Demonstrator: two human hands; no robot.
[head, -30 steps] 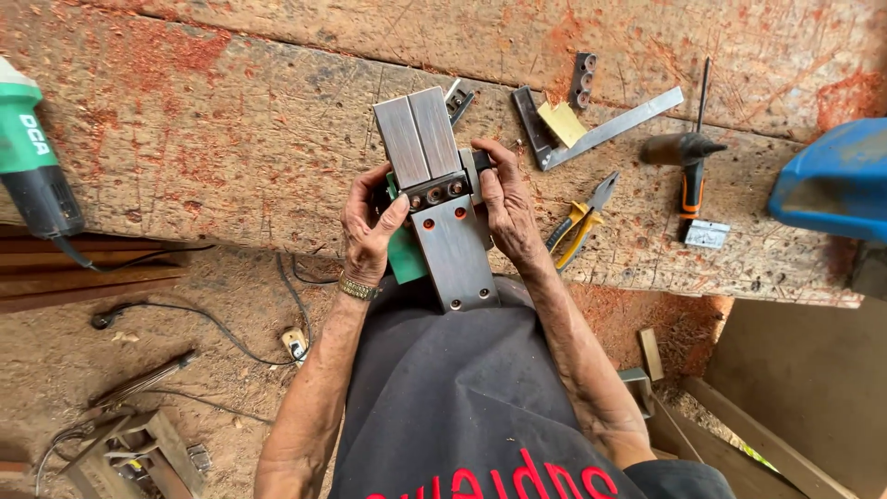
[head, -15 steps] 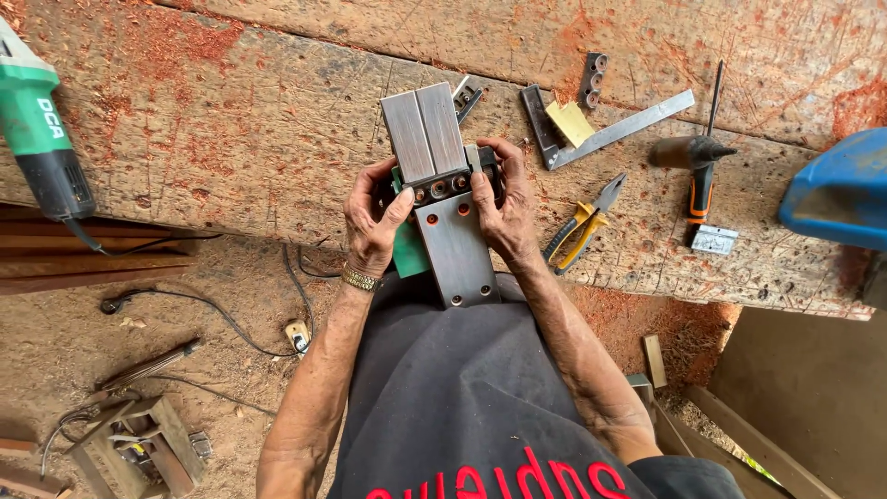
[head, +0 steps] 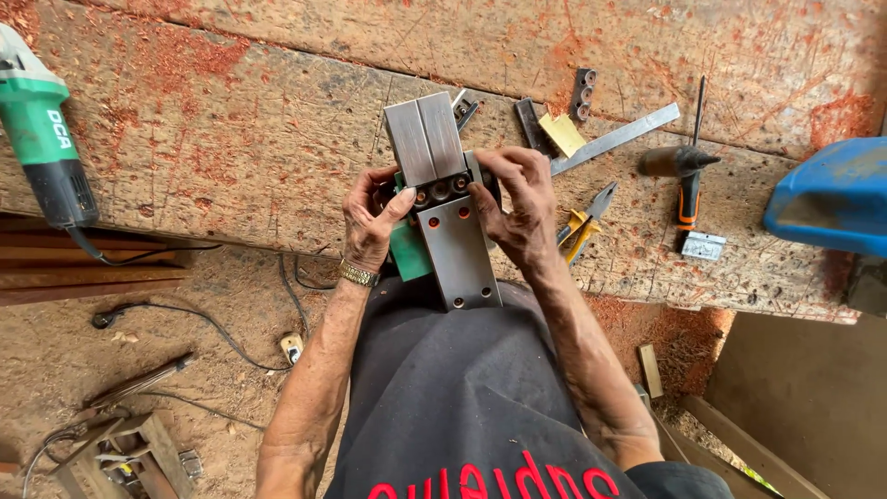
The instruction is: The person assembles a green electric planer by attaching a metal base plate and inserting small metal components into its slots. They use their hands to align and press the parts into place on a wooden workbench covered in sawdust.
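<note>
Two hands grip a grey metal plate assembly (head: 443, 208) over the near edge of a rough wooden workbench (head: 231, 120) dusted with reddish sawdust. Left hand (head: 374, 217) clasps its left side, right hand (head: 517, 208) its right, thumbs by the bolts. Pliers (head: 580, 226), a steel ruler (head: 614, 139) and a hammer (head: 684, 176) lie to the right, a green grinder (head: 42, 139) far left. Cables (head: 185, 319) trail over the dirt floor (head: 139, 370) below.
</note>
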